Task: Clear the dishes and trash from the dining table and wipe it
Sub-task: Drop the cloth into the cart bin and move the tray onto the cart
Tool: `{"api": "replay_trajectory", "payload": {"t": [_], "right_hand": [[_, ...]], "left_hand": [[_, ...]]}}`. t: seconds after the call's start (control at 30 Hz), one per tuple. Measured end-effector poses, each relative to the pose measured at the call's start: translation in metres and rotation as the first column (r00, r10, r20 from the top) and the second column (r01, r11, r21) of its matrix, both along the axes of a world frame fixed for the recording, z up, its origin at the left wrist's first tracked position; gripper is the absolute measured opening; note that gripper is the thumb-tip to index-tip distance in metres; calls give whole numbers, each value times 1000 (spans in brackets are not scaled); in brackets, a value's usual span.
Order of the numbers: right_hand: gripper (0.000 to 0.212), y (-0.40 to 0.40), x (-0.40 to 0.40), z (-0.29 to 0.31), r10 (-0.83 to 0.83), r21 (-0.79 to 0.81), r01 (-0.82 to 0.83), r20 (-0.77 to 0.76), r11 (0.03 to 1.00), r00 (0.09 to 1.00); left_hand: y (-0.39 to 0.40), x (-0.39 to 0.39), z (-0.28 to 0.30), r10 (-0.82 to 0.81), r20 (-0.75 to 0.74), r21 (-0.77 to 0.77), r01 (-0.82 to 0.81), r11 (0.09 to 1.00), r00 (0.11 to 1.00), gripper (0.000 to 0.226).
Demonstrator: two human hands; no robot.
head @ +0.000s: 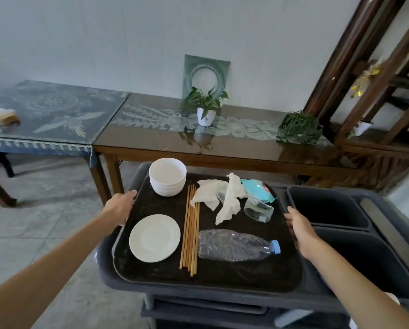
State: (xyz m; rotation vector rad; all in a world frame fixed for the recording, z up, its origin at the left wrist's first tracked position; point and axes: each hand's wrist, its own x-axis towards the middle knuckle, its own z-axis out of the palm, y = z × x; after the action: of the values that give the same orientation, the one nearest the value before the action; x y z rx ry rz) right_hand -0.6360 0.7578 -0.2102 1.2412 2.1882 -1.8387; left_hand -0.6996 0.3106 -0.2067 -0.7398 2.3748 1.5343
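Head view: both hands on a dark tray (222,279) sitting on top of a grey cart (222,298). Left hand (120,206) grips the tray's left rim, fingers curled over the edge; right hand (299,227) holds the right rim, fingers wrapped on it. On the tray: stack of white bowls (167,176) far left, white plate (154,237) near left, bamboo chopsticks (190,230) laid down the middle, crumpled tissues (219,197) far centre, clear glass (258,209) on its side just beside a teal wrapper (258,189), crushed plastic bottle (236,245) with blue cap near right. Two grey bins (326,206) in the cart to the right. Behind: wooden surface (222,148) with potted plant (206,110).
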Motion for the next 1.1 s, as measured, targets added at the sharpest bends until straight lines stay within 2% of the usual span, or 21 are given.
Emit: {"api": "replay_trajectory", "payload": {"t": [0.1, 0.2, 0.37, 0.47, 0.57, 0.73, 0.9, 1.1], "right_hand": [[49, 3, -19, -8, -5, -49, 6, 22, 999, 1000], [61, 5, -39, -19, 6, -84, -1, 53, 996, 999], [68, 14, -60, -35, 8, -102, 4, 121, 995, 993], [67, 20, -67, -39, 41, -92, -27, 152, 995, 988], [68, 29, -73, -44, 72, -113, -50, 195, 992, 978], [72, 40, -83, -52, 117, -137, -87, 232, 987, 966], [79, 47, -88, -54, 160, -153, -124, 254, 980, 954], [89, 54, -89, -51, 225, -198, -176, 267, 964, 937]], "left_hand": [[4, -16, -7, 5, 20, 30, -5, 1000, 1000, 62], [9, -34, -15, 29, 44, 61, -32, 998, 999, 81], [22, -58, -21, 38, 203, 157, -71, 985, 979, 117], [30, -64, -22, 73, 238, 172, -116, 978, 968, 129], [37, -69, -23, 75, 262, 169, -123, 978, 962, 129], [43, -72, -36, 70, 250, 157, -112, 981, 966, 102], [45, -78, -49, 119, 284, 152, -167, 974, 951, 115], [35, -79, -56, 108, 271, 189, -163, 968, 956, 107]]}}
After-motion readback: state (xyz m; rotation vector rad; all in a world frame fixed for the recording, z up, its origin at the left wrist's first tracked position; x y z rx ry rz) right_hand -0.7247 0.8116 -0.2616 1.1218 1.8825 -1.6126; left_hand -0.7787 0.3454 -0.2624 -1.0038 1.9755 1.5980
